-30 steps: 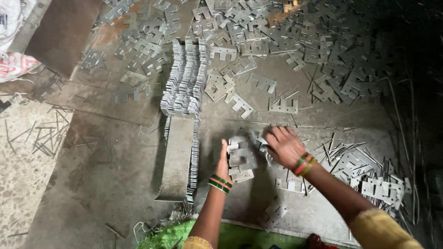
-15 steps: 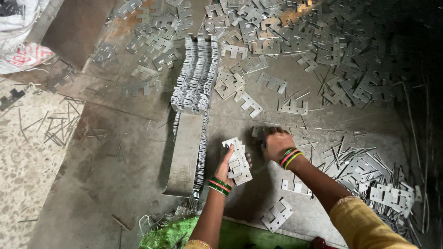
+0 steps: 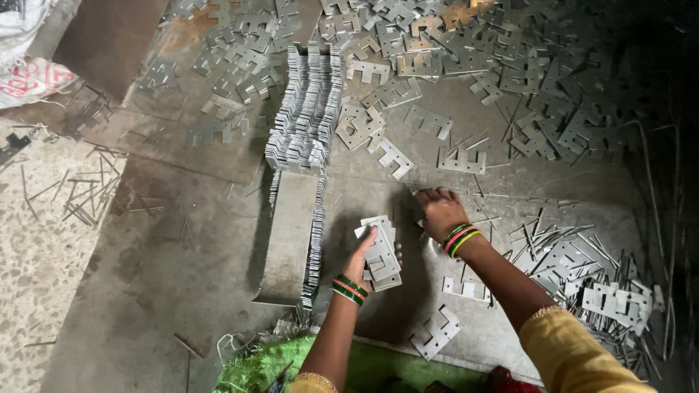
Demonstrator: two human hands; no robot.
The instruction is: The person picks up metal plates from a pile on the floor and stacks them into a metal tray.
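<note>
The left hand (image 3: 362, 256) grips a small stack of flat metal plates (image 3: 382, 252), held just above the floor (image 3: 167, 291). The right hand (image 3: 439, 211) rests curled on the floor beside it, whether holding a plate cannot be told. A long stacked row (image 3: 306, 109) stands sorted, while many loose plates (image 3: 510, 65) remain scattered.

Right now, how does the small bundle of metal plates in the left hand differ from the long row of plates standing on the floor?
The bundle of plates is small and held off the floor by the left hand; the long row of plates is far larger and rests on the floor. The bundle shows its flat faces, fanned a little; the row stands on edge, tightly packed. Both are grey, notched sheet-metal pieces.
</note>
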